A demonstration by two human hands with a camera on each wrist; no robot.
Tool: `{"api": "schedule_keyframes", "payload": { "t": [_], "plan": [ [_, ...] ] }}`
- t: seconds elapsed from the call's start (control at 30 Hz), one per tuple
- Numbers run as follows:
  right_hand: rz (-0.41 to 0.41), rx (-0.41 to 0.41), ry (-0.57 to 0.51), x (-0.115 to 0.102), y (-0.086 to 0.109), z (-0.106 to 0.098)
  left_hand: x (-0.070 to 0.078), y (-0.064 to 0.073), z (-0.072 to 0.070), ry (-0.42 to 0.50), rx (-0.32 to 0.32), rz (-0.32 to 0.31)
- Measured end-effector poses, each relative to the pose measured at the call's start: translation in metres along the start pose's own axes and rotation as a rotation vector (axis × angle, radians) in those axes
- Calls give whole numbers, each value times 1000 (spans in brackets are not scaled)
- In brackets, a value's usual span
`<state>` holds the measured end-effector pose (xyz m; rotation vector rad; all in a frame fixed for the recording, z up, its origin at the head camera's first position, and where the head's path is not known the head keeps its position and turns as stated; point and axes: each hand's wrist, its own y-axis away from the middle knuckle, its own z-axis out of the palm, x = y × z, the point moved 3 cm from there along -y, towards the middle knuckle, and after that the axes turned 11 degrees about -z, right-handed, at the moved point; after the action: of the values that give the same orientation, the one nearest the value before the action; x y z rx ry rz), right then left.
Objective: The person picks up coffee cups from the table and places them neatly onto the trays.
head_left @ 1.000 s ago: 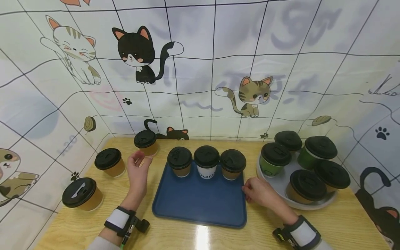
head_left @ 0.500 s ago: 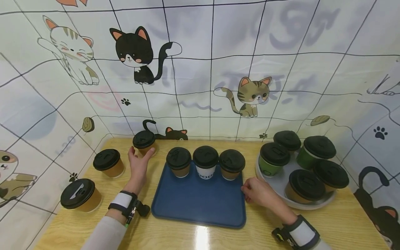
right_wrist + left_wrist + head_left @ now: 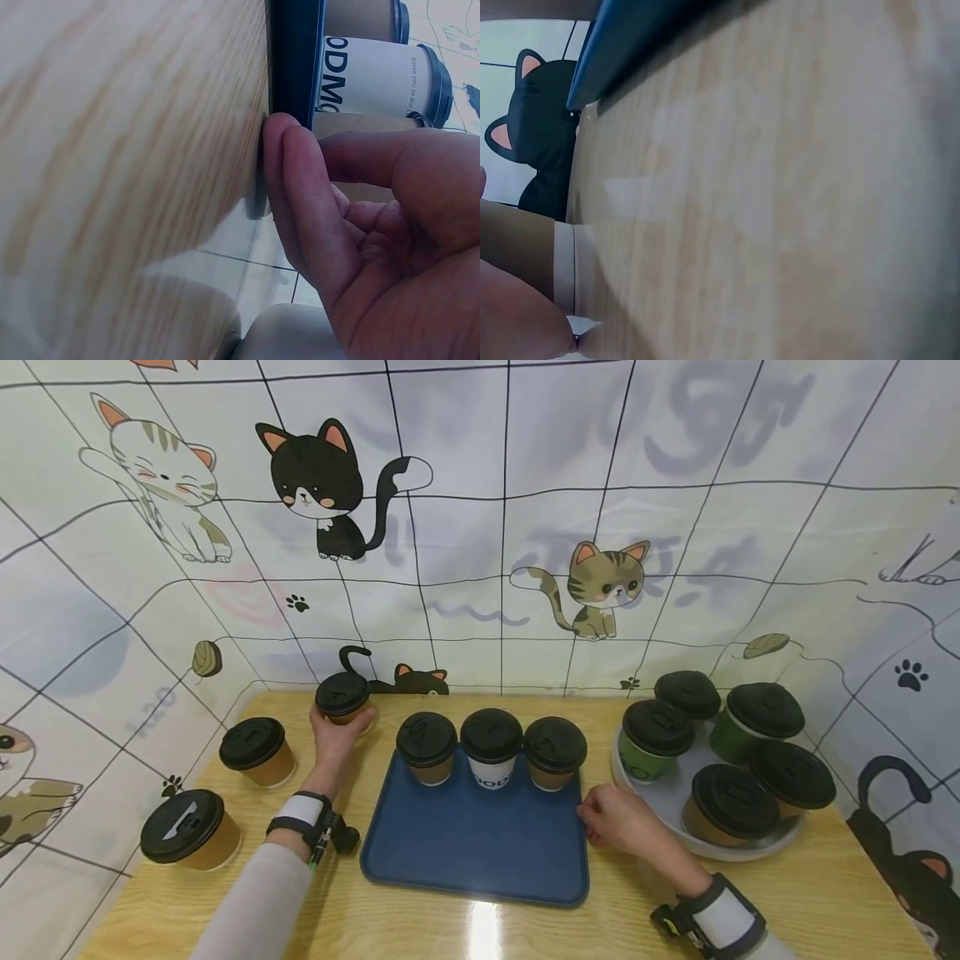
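My left hand is around a brown paper cup with a black lid at the back left, thumb on its right side and fingers on its left. In the left wrist view, part of that hand lies against the cup's brown wall, near its white base. My right hand pinches the right edge of a blue tray. Its thumb and fingertips meet at the rim in the right wrist view. Along the tray's back stand two brown cups with a white lettered cup between them.
Two more lidded brown cups, a middle one and a nearer one, stand at the left. On the right, a round pale grey plate holds several green and brown lidded cups. A cat-print cloth hangs behind the wooden table.
My left hand has reached away from me to the back-left cup and closed around it. The right hand has stayed at the tray's edge.
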<state>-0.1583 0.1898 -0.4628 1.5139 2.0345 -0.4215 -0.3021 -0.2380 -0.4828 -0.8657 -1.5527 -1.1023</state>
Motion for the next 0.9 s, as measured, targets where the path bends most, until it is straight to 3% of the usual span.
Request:
{"api": "schedule_keyframes", "payload": {
  "t": [0.4, 0.73, 0.9],
  "plan": [
    [-33, 10, 14, -2, 1, 0, 2, -11, 1, 28, 38, 44],
    [-37, 11, 14, 0, 1, 0, 6, -5, 1, 24, 51, 86],
    [-34, 4, 27, 0, 1, 1, 12, 3, 2, 41, 19, 116]
  ]
}}
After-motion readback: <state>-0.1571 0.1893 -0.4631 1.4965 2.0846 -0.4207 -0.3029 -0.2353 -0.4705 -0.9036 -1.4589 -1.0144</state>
